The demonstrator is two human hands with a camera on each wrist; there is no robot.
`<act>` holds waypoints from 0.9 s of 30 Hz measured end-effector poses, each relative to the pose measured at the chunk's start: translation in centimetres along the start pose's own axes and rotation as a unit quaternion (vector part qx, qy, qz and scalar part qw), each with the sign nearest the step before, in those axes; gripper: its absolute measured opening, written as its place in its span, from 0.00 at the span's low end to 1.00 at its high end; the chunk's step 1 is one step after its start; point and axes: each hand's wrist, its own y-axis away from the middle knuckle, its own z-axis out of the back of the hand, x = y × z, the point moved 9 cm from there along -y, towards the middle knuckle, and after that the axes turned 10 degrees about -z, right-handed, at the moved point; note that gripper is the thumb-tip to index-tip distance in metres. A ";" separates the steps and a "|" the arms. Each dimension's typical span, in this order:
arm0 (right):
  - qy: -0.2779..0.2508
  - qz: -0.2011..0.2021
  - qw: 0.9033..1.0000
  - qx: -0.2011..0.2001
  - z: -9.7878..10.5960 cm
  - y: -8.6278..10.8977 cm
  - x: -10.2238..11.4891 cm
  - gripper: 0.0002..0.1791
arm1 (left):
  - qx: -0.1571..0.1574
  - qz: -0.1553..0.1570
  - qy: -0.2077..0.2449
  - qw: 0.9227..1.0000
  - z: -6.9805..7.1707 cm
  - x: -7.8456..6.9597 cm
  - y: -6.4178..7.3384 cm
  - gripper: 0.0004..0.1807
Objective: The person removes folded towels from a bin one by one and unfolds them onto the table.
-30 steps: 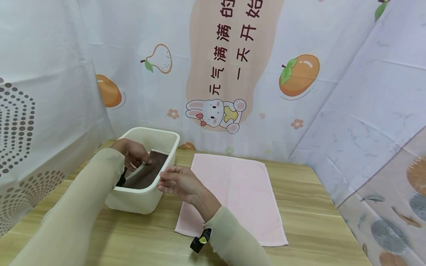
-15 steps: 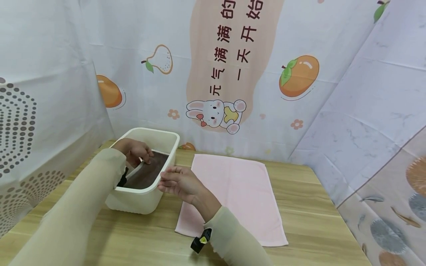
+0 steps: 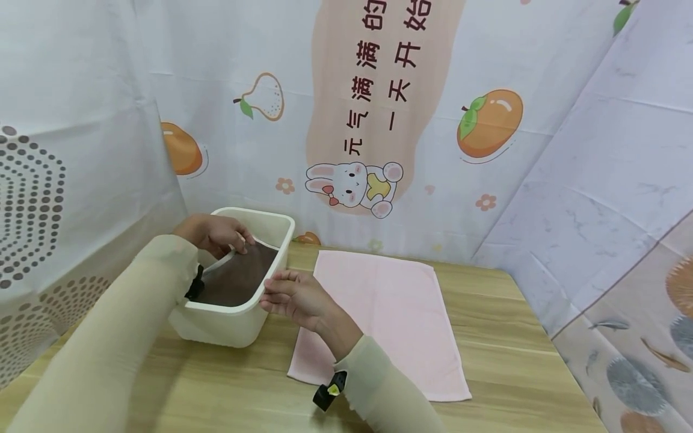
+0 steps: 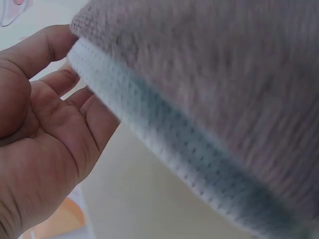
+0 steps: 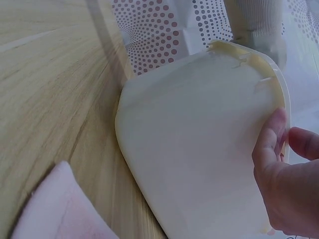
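Inside the white plastic bin (image 3: 222,328) is a brown cloth (image 3: 238,281) with a pale, dotted border. My left hand (image 3: 219,233) reaches over the bin and pinches this cloth by its edge. The left wrist view shows the fuzzy brown cloth (image 4: 214,74) up close, its corner between the thumb and fingers of the left hand (image 4: 50,124). At the bin's right side, my right hand (image 3: 292,299) grips the rim. In the right wrist view, the thumb and fingers of the right hand (image 5: 284,179) are on both sides of the bin wall (image 5: 194,144).
A pink towel (image 3: 384,325) lies flat on the wooden table (image 3: 487,337), right of the bin and partly under the right forearm. Printed curtains (image 3: 433,198) enclose the table at the back and on both sides.
My left hand has shifted slightly up, and the edge of the brown cloth has moved with it. More of the cloth's brown face shows. The right hand stays on the rim.
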 end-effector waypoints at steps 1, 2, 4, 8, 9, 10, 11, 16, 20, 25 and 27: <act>0.000 0.000 1.000 0.001 0.0 0.0 0.0 0.07 | -0.004 -0.003 -0.005 1.000 0.2 -0.4 0.3 0.23; 0.000 0.000 1.000 0.001 0.0 0.0 0.0 0.07 | -0.008 -0.006 -0.011 1.000 0.3 -0.7 0.5 0.24; 0.001 -0.001 1.000 0.000 0.0 0.0 -0.1 0.08 | -0.013 -0.012 -0.019 1.000 0.6 -1.4 1.0 0.24; 0.000 -0.004 1.000 -0.008 0.2 0.0 -0.2 0.09 | -0.021 -0.037 -0.028 0.999 1.2 -2.8 1.8 0.23; 0.000 -0.004 1.000 -0.011 0.3 0.0 -0.2 0.09 | -0.022 -0.043 -0.029 0.998 1.4 -3.2 2.1 0.23; 0.001 -0.004 1.000 -0.014 0.3 0.0 -0.2 0.09 | -0.025 -0.049 -0.031 0.998 1.5 -3.7 2.3 0.23; 0.002 -0.004 1.000 -0.014 0.3 0.1 -0.2 0.09 | -0.029 -0.055 -0.032 0.998 1.7 -4.1 2.5 0.24; 0.007 -0.006 1.000 -0.009 0.2 0.2 -0.1 0.09 | -0.048 -0.077 -0.033 0.995 2.3 -5.9 3.6 0.24; 0.002 -0.009 1.000 -0.002 0.2 0.1 -0.1 0.08 | -0.067 -0.093 -0.027 0.993 2.9 -7.1 4.3 0.24; 0.002 -0.010 1.000 0.003 0.2 0.1 -0.1 0.05 | -0.092 -0.112 -0.034 0.989 3.7 -9.0 5.6 0.24; 0.005 -0.012 1.000 0.004 0.1 0.2 0.0 0.05 | -0.101 -0.118 -0.039 0.987 4.0 -9.7 6.2 0.24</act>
